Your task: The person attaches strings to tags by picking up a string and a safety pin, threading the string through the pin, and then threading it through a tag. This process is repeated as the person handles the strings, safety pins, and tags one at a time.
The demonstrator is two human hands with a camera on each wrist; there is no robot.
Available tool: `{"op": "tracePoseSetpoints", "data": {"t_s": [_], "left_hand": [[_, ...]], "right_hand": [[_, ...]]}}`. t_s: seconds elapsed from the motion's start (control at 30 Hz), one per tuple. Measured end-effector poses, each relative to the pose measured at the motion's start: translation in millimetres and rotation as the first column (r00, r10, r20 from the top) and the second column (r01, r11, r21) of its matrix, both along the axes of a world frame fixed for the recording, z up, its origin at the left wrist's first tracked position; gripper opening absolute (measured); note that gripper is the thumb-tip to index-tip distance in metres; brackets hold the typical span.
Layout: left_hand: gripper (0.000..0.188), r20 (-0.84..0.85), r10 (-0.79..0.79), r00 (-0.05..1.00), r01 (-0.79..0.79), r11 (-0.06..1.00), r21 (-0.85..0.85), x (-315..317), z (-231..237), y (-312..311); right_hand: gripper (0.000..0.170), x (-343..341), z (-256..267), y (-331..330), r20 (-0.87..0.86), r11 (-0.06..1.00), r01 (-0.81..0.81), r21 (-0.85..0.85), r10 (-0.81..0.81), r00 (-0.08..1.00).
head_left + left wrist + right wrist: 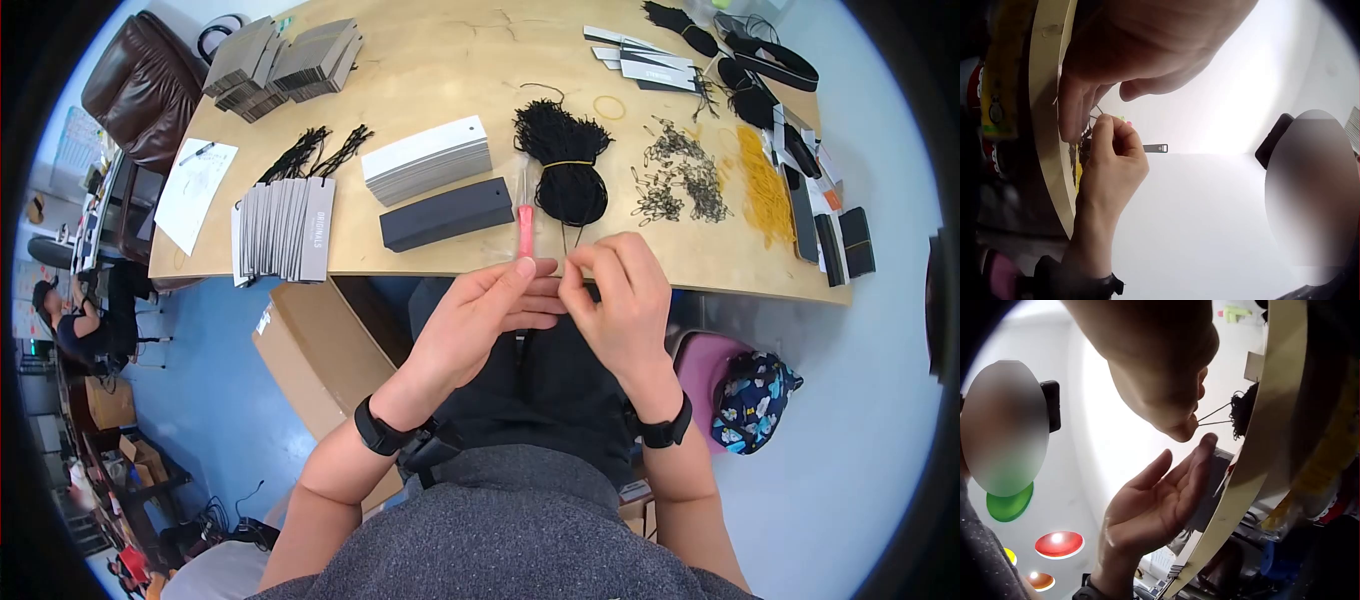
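Observation:
At the table's front edge the right hand (pixel 622 300) pinches thin black cord between thumb and forefinger. In the right wrist view two strands run from the right hand (pixel 1160 381) to the black cord bundle (pixel 1245 412). That bundle (pixel 570 170), tied with a yellow band, lies on the table just beyond the hands. Beside it the left hand (pixel 480 315) is held palm up, fingers extended and nothing visibly gripped, close to the right fingertips. A pink-handled tool (pixel 526 228) lies just past the left fingers. The left wrist view shows the right hand (pixel 1113 162) pinching near the left fingers (pixel 1072 112).
On the table (pixel 420 60) are a black block (pixel 446 214), a stack of white tags (pixel 428 160), grey tags with cords (pixel 285 230), scattered small pins (pixel 680 175), yellow bands (pixel 765 185) and grey stacks (pixel 315 60). A cardboard box (pixel 325 350) stands below left.

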State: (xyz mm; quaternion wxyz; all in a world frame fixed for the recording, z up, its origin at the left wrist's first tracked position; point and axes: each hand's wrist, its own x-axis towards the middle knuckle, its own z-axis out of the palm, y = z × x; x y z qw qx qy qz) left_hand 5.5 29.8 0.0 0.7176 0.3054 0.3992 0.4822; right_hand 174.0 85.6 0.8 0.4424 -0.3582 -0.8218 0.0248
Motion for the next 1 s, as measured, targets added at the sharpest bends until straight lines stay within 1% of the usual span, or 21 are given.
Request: {"op": "tracePoseSetpoints", "data": {"t_s": [0.03, 0.07, 0.13, 0.17, 0.23, 0.33, 0.37, 0.4, 0.43, 0.47, 0.5, 0.57, 0.6, 0.63, 0.7, 0.73, 0.8, 0.83, 0.9, 0.93, 1.0], "left_hand": [[0.05, 0.057, 0.001, 0.998, 0.001, 1.0, -0.031, 0.6, -1.5, 1.9], [0.05, 0.058, 0.0, 0.998, 0.002, 1.0, -0.031, 1.5, -0.6, 4.2], [0.05, 0.095, -0.024, 0.995, 0.041, 0.982, -0.182, 3.7, 2.5, 9.2], [0.05, 0.097, -0.024, 0.995, 0.041, 0.982, -0.182, 4.1, 3.5, 11.9], [0.049, 0.087, -0.039, 0.995, 0.058, 0.974, -0.221, 4.0, 4.5, 15.6], [0.041, 0.039, -0.031, 0.999, 0.039, 0.977, -0.208, 0.5, 1.7, 14.7], [0.041, 0.038, -0.032, 0.999, 0.04, 0.977, -0.209, 0.3, 1.2, 13.7], [0.037, 0.046, -0.032, 0.998, 0.04, 0.981, -0.191, 0.4, 0.8, 12.0], [0.033, 0.054, -0.032, 0.998, 0.041, 0.984, -0.173, 0.1, 0.5, 10.1], [0.033, 0.052, -0.034, 0.998, 0.043, 0.984, -0.174, -1.2, 0.4, 8.2], [0.03, 0.069, -0.039, 0.997, 0.051, 0.983, -0.176, -2.9, 0.4, 6.2], [0.028, 0.085, -0.044, 0.995, 0.059, 0.982, -0.177, -4.1, 1.9, 1.9], [0.027, 0.073, -0.028, 0.997, 0.04, 0.985, -0.171, -3.8, 4.8, -0.8], [0.027, 0.061, -0.012, 0.998, 0.021, 0.986, -0.164, -3.3, 6.3, -3.1], [0.027, 0.029, -0.007, 1.0, 0.011, 0.989, -0.145, -2.0, 6.7, -6.6], [0.026, 0.014, -0.013, 1.0, 0.015, 0.99, -0.139, -2.2, 7.4, -7.8], [0.026, -0.001, -0.022, 1.0, 0.022, 0.991, -0.131, -1.8, 9.3, -9.8], [0.025, -0.013, -0.021, 1.0, 0.019, 0.991, -0.134, -1.7, 10.6, -10.8], [0.024, -0.026, -0.017, 1.0, 0.014, 0.991, -0.136, -1.9, 10.0, -12.6], [0.025, -0.014, -0.012, 1.0, 0.01, 0.994, -0.108, -2.7, 7.3, -13.5], [0.026, -0.004, -0.002, 1.0, 0.001, 0.997, -0.082, -4.7, 3.1, -14.4]], "right_hand": [[0.02, 0.7, 4.7, -5.4, 0.001, 1.0, 0.003, 0.001, -0.003, 1.0], [0.021, 0.9, 9.3, -12.1, 0.027, 0.998, -0.057, 0.003, 0.057, 0.998], [0.021, -1.5, 9.8, -23.5, 0.055, 0.986, -0.16, 0.038, 0.158, 0.986], [0.021, -1.1, 10.4, -29.9, 0.057, 0.986, -0.16, 0.038, 0.157, 0.986], [0.019, 0.4, 12.0, -44.1, 0.12, 0.952, -0.305, 0.005, 0.302, 0.946], [0.015, 0.5, 8.3, -63.0, 0.148, 0.905, -0.422, -0.062, 0.426, 0.892], [0.014, 0.0, 4.9, -67.3, 0.156, 0.888, -0.454, -0.078, 0.46, 0.874], [0.014, -0.4, 3.6, -69.2, 0.154, 0.889, -0.452, -0.078, 0.459, 0.875], [0.016, -0.7, 2.6, -70.8, 0.108, 0.87, -0.475, -0.132, 0.489, 0.866], [0.017, -1.0, 2.1, -71.7, 0.06, 0.847, -0.498, -0.185, 0.515, 0.855], [0.017, 0.1, 3.3, -68.8, 0.059, 0.848, -0.497, -0.185, 0.514, 0.856], [0.02, 7.4, 8.1, -58.2, -0.13, 0.914, -0.345, -0.213, 0.324, 0.937], [0.022, 15.6, 9.6, -55.9, -0.184, 0.914, -0.255, -0.316, 0.205, 0.961], [0.019, 17.8, 10.3, -53.6, -0.274, 0.892, -0.191, -0.409, 0.08, 0.959], [0.015, 26.0, 14.7, -43.8, -0.288, 0.816, -0.144, -0.56, -0.029, 0.957], [0.015, 27.5, 13.5, -38.9, -0.286, 0.817, -0.139, -0.56, -0.033, 0.958], [0.013, 29.9, 6.8, -30.9, -0.478, 0.62, -0.331, -0.711, -0.08, 0.875], [0.013, 32.8, 2.5, -28.8, -0.477, 0.622, -0.329, -0.71, -0.081, 0.875], [0.015, 36.9, -4.5, -26.1, -0.526, 0.394, -0.463, -0.794, -0.061, 0.848], [0.015, 36.0, -4.1, -26.9, -0.527, 0.393, -0.465, -0.793, -0.059, 0.848], [0.014, 34.2, 0.2, -30.5, -0.612, 0.427, -0.529, -0.733, -0.076, 0.787]]}}
